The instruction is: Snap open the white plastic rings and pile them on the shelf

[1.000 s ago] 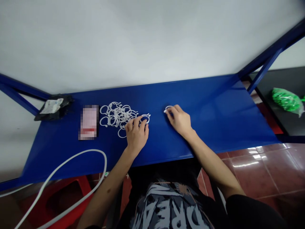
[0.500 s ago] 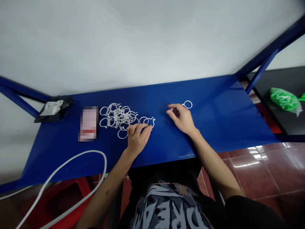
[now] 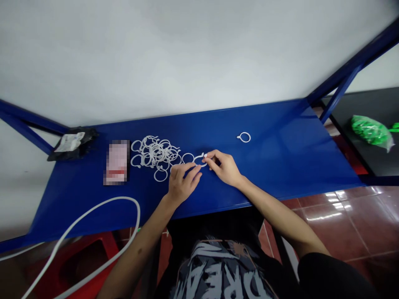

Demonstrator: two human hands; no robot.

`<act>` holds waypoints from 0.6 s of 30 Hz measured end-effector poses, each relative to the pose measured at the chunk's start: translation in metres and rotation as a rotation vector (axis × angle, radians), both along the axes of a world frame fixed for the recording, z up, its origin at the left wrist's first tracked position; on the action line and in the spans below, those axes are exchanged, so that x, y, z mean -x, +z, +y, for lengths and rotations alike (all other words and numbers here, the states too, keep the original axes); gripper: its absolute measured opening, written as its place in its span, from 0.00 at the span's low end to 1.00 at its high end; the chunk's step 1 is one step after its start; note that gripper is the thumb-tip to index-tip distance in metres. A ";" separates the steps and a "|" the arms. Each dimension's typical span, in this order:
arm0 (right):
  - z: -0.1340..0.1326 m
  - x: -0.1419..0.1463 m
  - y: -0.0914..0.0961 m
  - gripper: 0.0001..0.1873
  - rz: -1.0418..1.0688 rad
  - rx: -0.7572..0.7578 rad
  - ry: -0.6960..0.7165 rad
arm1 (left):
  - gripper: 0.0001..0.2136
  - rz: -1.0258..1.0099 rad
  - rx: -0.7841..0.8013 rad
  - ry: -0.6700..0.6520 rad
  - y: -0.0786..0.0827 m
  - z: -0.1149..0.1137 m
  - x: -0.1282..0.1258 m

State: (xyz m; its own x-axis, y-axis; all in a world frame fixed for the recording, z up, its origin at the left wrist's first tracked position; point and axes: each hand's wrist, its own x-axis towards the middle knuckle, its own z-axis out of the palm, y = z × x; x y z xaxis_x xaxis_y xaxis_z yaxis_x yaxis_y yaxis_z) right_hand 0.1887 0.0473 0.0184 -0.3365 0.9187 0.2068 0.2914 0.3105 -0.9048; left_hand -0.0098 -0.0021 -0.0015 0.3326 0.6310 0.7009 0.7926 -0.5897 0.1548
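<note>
An open white plastic ring (image 3: 197,157) with small knobbed ends is between my two hands, at the right side of a heap of similar rings (image 3: 156,151). My left hand (image 3: 182,182) has its thumb and forefinger closed at the ring's lower edge. Pinched in the fingertips of my right hand (image 3: 227,167) is the ring's knobbed right end. Farther right, a single closed ring (image 3: 245,137) lies alone on the blue table (image 3: 280,153).
A phone-shaped pixelated item (image 3: 116,162) and a black plastic parcel (image 3: 73,143) lie at left. A white cable (image 3: 118,197) loops over the front edge above a red stool (image 3: 93,249). Off right, a bag of green items (image 3: 370,132) rests on a dark surface.
My right hand has moved left and toward me, from near the lone ring to the ring at my left hand, and now pinches its end. My left hand has barely moved.
</note>
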 end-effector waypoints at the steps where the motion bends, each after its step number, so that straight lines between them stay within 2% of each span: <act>1: 0.000 -0.001 0.000 0.09 0.001 -0.002 0.009 | 0.16 -0.042 -0.001 0.017 0.000 0.000 0.000; 5: 0.000 -0.004 -0.001 0.09 -0.083 -0.098 0.112 | 0.17 -0.121 0.052 0.058 0.001 0.003 0.000; 10: -0.001 -0.005 0.000 0.10 -0.175 -0.210 0.241 | 0.12 -0.097 0.128 0.047 0.000 0.005 0.001; 18: 0.002 -0.005 0.001 0.11 -0.053 -0.260 0.232 | 0.09 -0.127 0.149 0.010 -0.004 0.005 0.002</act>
